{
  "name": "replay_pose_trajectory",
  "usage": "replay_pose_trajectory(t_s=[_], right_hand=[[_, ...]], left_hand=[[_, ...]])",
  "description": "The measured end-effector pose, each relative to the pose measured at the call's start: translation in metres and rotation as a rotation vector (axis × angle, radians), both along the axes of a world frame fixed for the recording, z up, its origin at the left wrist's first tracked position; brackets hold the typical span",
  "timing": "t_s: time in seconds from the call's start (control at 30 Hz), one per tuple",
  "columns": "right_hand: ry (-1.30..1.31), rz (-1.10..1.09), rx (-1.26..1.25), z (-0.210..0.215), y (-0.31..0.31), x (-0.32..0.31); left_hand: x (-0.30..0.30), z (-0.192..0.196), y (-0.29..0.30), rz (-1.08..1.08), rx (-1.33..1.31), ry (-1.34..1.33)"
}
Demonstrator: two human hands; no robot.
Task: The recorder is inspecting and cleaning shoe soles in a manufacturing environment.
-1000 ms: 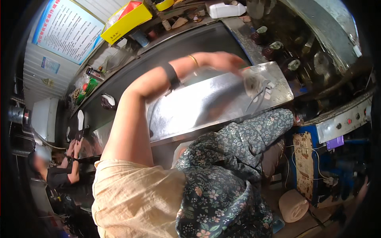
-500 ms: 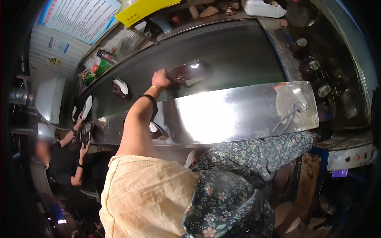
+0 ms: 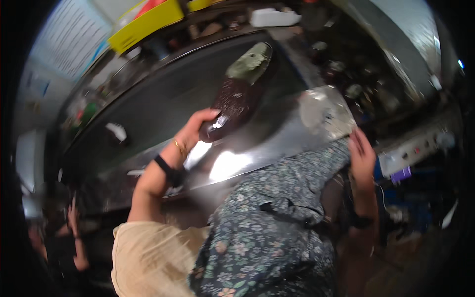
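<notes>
My left hand (image 3: 194, 127) grips a glossy dark maroon shoe (image 3: 232, 101) by its toe, over the near side of the dark belt (image 3: 163, 81). The shoe's far end points away and right, with a pale green part in its opening. My right hand (image 3: 362, 157) is at the right corner of the shiny metal ledge (image 3: 277, 136), fingers stretched and slightly apart. Contact with the corner cannot be made out. Beside those fingers, a pale, see-through sheet (image 3: 321, 111) lies on the ledge. A second shoe, dark with white inside (image 3: 117, 132), rests on the belt at left.
Another person's hand (image 3: 73, 218) shows at the lower left. A yellow box (image 3: 146, 24) and a white container (image 3: 274, 18) stand along the back. Dark jars (image 3: 336, 67) crowd the right, above a control box with buttons (image 3: 415, 152). The picture is blurred.
The view has swung, shifting the scene left. My left hand has brought the shoe nearer and turned it, its green part now far. My right hand has come into view at the ledge corner.
</notes>
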State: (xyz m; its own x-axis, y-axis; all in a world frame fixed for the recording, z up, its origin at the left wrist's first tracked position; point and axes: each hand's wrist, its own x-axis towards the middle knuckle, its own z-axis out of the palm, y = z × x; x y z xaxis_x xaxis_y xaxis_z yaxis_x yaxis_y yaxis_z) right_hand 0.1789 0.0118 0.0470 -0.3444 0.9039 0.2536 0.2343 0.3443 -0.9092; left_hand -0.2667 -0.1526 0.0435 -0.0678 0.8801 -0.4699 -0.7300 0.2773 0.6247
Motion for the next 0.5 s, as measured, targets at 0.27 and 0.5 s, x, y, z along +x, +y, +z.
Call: replay_pose_trajectory(t_s=[0.27,0.5], right_hand=[[-0.101,-0.41,0.493,0.115,-0.074,0.004],[-0.423,-0.204,0.568,0.043,-0.1,0.03]], left_hand=[[0.231,0.021,0.061,-0.442,0.209,-0.389],[0.329,0.0,0.11,-0.657,0.182,0.111]])
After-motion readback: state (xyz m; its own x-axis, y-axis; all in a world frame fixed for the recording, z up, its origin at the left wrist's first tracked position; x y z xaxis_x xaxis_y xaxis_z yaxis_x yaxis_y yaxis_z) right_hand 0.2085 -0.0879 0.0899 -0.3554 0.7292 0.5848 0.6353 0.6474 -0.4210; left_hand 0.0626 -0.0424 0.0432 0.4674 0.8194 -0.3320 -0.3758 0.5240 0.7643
